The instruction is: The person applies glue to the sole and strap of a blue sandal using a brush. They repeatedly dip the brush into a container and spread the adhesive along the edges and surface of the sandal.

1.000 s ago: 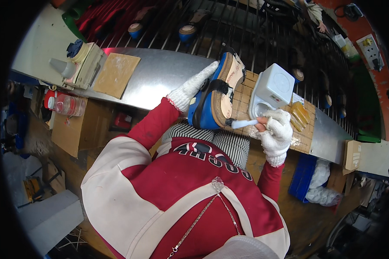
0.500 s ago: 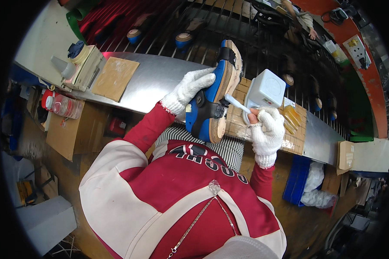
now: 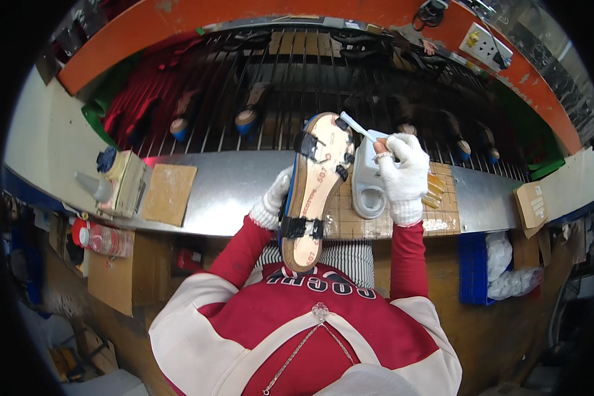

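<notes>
My left hand (image 3: 273, 199), in a white knit glove, grips a blue sandal (image 3: 313, 191) by its left side, with the pale underside turned up and dark strap ends folded onto it. The glove's fingers are partly hidden behind the sandal. In my gloved right hand (image 3: 406, 178), closed with bare fingertips showing, is a white-handled brush (image 3: 359, 125). Its tip meets or nearly meets the dark strap end by the sandal's far end. Just right of the sandal stands a white glue dispenser (image 3: 368, 173) with a round cup at its near end, partly covered by my right hand.
Yellowish blocks (image 3: 435, 191) lie right of the dispenser on a taped cardboard sheet (image 3: 346, 224). Beyond the metal ledge (image 3: 234, 181), a barred conveyor (image 3: 290, 79) carries several shoes. A brown board (image 3: 169, 193) lies left; a blue crate (image 3: 472, 270) sits below right.
The sandal has turned from side-on to underside up. The brush has shifted from its middle toward its far end, and the whole view has swung round and tilted.
</notes>
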Demonstrator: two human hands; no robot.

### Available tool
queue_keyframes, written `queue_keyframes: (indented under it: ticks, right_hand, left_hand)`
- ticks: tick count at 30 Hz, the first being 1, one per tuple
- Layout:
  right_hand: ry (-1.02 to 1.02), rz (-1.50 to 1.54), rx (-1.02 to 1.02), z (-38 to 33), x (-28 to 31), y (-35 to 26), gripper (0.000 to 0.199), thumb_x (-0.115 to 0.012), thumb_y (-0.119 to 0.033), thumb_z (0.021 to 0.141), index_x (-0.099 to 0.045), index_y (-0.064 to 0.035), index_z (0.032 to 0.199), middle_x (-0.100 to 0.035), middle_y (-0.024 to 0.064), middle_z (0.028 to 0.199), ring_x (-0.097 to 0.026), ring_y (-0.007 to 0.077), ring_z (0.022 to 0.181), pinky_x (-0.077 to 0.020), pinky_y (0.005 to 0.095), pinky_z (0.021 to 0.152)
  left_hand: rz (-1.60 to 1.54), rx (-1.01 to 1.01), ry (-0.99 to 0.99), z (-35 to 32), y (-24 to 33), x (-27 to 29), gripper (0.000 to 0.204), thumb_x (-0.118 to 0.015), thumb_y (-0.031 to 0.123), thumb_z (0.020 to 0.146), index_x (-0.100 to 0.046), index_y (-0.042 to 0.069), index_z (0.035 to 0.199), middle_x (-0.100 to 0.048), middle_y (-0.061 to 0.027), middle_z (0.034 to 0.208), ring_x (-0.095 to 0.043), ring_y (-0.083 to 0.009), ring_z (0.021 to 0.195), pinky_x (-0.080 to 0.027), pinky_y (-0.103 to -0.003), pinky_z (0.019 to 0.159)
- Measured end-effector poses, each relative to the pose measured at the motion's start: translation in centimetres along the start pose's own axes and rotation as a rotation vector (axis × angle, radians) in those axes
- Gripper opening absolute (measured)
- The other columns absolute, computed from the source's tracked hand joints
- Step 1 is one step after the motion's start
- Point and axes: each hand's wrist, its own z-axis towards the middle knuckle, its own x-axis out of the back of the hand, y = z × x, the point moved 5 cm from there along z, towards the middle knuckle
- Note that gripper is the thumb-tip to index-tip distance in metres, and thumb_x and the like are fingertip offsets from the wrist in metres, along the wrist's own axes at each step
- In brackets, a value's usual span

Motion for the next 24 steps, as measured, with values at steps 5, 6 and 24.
queue_keyframes:
  ticks: [5, 6, 24]
  right_hand:
    - [-0.032, 0.079, 0.112, -3.3, 0.5, 0.3, 0.012, -0.078, -0.006, 0.079, -0.073, -0.0021, 0.089, -0.063, 0.0078, 0.083, -0.058, 0.0150, 0.064, -0.0431, 0.0287, 0.055]
    - [0.004, 0.249, -0.063, -4.6, 1.1, 1.5, 0.013, -0.077, -0.005, 0.081, -0.072, 0.0004, 0.091, -0.061, 0.0065, 0.086, -0.057, 0.0130, 0.067, -0.0432, 0.0274, 0.056]
    - [0.395, 0.287, -0.677, -17.4, 13.2, 11.1, 0.016, -0.070, -0.012, 0.092, -0.067, 0.0034, 0.095, -0.052, -0.0036, 0.078, -0.044, 0.0049, 0.069, -0.0350, 0.0221, 0.061]
  left_hand:
    - [-0.301, -0.038, 0.298, 0.3, -0.8, 0.1, 0.055, -0.066, 0.029, 0.095, -0.047, 0.002, 0.139, -0.064, -0.0190, 0.116, -0.068, -0.0307, 0.098, -0.062, -0.039, 0.080]
    - [-0.226, -0.017, 0.385, 0.5, -1.1, 0.2, 0.042, -0.063, 0.018, 0.098, -0.050, 0.002, 0.135, -0.066, -0.0184, 0.107, -0.071, -0.0299, 0.089, -0.063, -0.035, 0.076]
    - [-0.813, -0.085, 0.929, 20.7, -4.4, 12.1, 0.062, -0.041, 0.054, 0.103, -0.035, 0.006, 0.142, -0.050, -0.0229, 0.132, -0.055, -0.0378, 0.123, -0.043, -0.064, 0.105]
